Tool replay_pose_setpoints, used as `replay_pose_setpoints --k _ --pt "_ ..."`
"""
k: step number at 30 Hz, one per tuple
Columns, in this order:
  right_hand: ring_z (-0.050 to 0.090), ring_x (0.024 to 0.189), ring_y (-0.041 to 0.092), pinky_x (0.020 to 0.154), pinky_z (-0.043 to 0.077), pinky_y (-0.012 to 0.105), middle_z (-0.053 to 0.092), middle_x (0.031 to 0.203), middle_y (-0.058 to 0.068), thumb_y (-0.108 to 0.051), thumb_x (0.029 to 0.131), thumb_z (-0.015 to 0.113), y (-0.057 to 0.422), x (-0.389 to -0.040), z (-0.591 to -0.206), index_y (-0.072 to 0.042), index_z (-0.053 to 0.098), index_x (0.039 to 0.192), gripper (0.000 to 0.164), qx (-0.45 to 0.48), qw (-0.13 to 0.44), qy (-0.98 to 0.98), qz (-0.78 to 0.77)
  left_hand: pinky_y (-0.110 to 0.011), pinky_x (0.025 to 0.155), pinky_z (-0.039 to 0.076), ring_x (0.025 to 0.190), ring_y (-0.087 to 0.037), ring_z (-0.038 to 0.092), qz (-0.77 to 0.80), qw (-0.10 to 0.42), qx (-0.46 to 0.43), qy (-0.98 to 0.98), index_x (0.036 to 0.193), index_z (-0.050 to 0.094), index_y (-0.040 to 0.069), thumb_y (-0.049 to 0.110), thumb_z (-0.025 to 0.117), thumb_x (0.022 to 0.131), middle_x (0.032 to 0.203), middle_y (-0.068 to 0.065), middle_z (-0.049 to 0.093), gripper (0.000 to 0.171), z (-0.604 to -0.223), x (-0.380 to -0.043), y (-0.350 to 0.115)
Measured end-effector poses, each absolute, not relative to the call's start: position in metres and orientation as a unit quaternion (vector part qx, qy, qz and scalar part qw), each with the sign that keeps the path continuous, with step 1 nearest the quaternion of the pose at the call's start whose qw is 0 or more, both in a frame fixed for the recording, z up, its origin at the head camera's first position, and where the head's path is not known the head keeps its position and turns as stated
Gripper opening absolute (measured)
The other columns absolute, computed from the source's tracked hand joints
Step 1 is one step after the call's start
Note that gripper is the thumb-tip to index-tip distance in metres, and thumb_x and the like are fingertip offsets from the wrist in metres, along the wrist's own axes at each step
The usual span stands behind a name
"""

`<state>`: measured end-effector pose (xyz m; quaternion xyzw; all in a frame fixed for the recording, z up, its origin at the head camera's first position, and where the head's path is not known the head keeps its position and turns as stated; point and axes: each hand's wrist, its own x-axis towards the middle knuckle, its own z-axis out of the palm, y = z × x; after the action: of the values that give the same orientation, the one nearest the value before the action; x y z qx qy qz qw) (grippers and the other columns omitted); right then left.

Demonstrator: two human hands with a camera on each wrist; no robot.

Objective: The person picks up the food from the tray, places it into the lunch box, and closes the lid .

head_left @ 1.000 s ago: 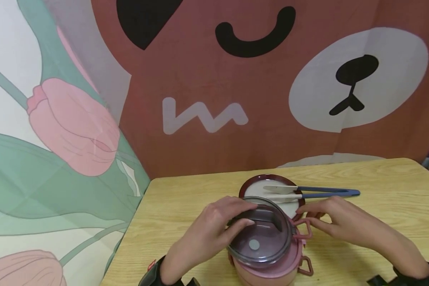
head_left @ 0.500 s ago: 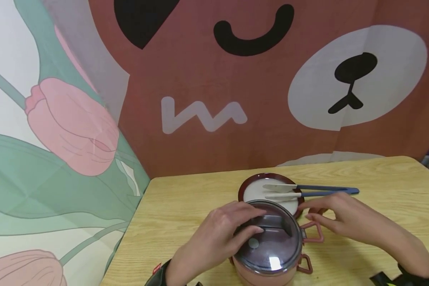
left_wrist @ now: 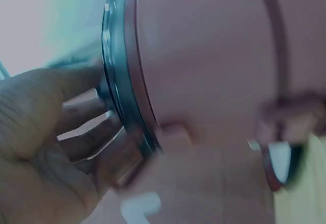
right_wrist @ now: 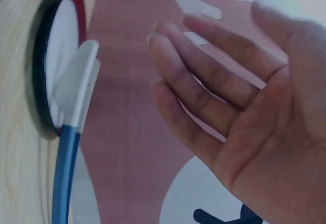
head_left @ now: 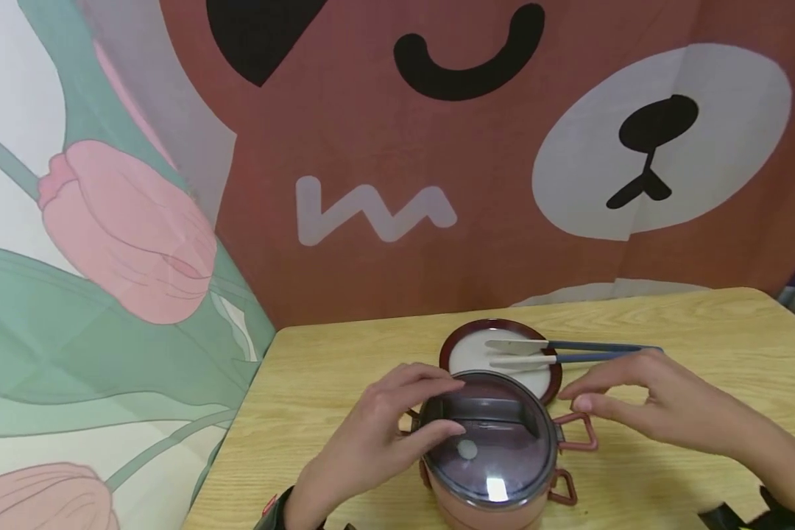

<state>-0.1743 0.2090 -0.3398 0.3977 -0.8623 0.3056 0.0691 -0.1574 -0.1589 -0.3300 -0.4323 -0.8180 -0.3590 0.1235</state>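
A glass lid [head_left: 493, 467] with a dark handle [head_left: 483, 408] sits level on a pink pot [head_left: 490, 513], which has one loop handle [head_left: 575, 432] above another on its right side. My left hand [head_left: 380, 427] is at the lid's left, fingers and thumb spread apart around the near end of its handle without pinching it. In the left wrist view, the loosely bent fingers of that hand [left_wrist: 46, 132] lie beside the lid's rim [left_wrist: 119, 61]. Holding nothing, my right hand [head_left: 662, 401] hovers near the upper loop handle; its palm [right_wrist: 270, 137] shows relaxed fingers.
Behind the pot stands a white plate with a dark red rim [head_left: 453, 342]. Blue-handled tongs [head_left: 583, 358] lie across it, with pale tips. The wooden table [head_left: 331, 368] meets a printed cloth [head_left: 371, 280] at its back edge.
The lid has come down and to the right onto the pot. My left fingers have let go of its handle and drawn left. My right hand has shifted slightly right.
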Motion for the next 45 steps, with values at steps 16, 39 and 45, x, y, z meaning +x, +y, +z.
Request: replay_pose_setpoints --k 16,39,45 --pt "0.068 0.083 0.0 0.068 0.055 0.021 0.073 0.099 -0.019 -0.027 0.09 0.082 0.191 -0.174 -0.347 -0.031 0.076 0.115 0.027 0.473 -0.007 -0.814 0.337 -0.024 0.076 0.058 0.09 -0.002 0.064 -0.356 0.013 -0.384 -0.852 0.113 0.076 0.027 0.039 0.079 0.091 0.103 0.02 0.072 0.025 -0.332 -0.169 -0.207" --pt "0.064 0.085 -0.004 0.059 0.052 0.019 0.073 0.108 -0.016 -0.034 0.095 0.072 0.182 -0.171 -0.347 -0.022 0.076 0.12 0.027 0.444 -0.064 -0.834 0.321 -0.023 0.071 0.058 0.086 -0.002 0.068 -0.357 -0.023 -0.382 -0.852 0.106 0.081 0.024 0.03 0.091 0.079 0.093 0.017 0.071 0.03 -0.34 -0.179 -0.209" --pt "0.06 0.076 -0.006 0.056 0.05 0.016 0.073 0.1 -0.019 -0.026 0.094 0.074 0.183 -0.171 -0.348 -0.026 0.075 0.119 0.025 0.466 -0.075 -0.814 0.34 -0.024 0.076 0.061 0.084 -0.011 0.072 -0.412 -0.043 -0.385 -0.825 0.104 0.08 0.021 0.025 0.092 0.078 0.092 0.01 0.074 0.028 -0.345 -0.18 -0.204"
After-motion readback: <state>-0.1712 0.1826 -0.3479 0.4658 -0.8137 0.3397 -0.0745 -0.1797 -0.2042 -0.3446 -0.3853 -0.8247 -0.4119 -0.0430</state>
